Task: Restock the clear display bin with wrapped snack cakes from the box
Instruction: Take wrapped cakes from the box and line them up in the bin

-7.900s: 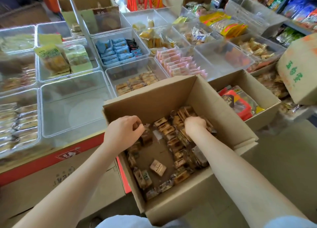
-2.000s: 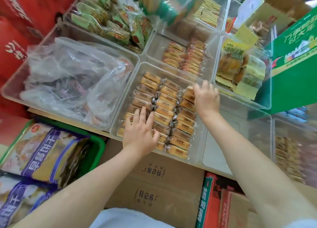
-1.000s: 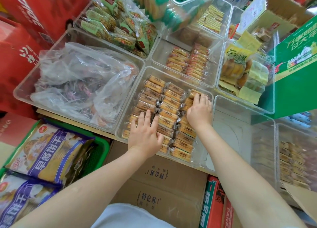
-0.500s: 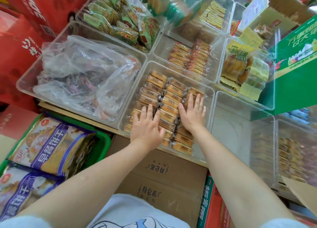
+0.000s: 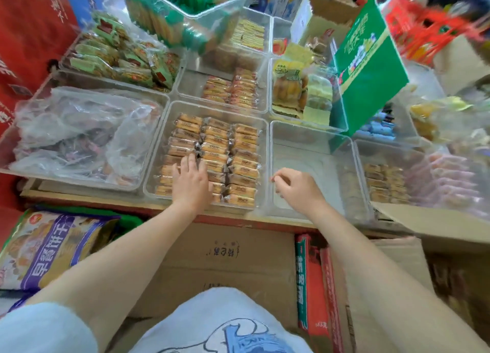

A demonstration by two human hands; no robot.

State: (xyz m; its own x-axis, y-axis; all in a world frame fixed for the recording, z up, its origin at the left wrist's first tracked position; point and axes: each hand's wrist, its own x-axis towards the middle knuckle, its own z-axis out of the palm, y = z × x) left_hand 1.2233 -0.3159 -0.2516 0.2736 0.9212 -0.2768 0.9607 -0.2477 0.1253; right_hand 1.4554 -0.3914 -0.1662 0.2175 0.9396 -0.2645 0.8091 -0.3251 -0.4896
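A clear display bin (image 5: 265, 151) holds three neat rows of orange-wrapped snack cakes (image 5: 241, 151). My left hand (image 5: 191, 183) lies flat with straight fingers on the near left rows of cakes. My right hand (image 5: 297, 189) hovers to the right over the neighbouring empty clear bin (image 5: 310, 145), fingers loosely curled, holding nothing. A flap of the cardboard box (image 5: 434, 222) shows at the right edge; its inside is out of view.
A bin of crumpled plastic bags (image 5: 79, 135) sits to the left. Further bins of wrapped snacks (image 5: 230, 90) fill the back. A green carton (image 5: 371, 61) stands at the right. Brown cartons (image 5: 220, 257) and biscuit bags (image 5: 47, 249) lie below the shelf edge.
My right hand has lifted off the cakes and moved right, over the empty bin, its fingers now curled. My left hand stays on the cakes. The view has swung slightly right.
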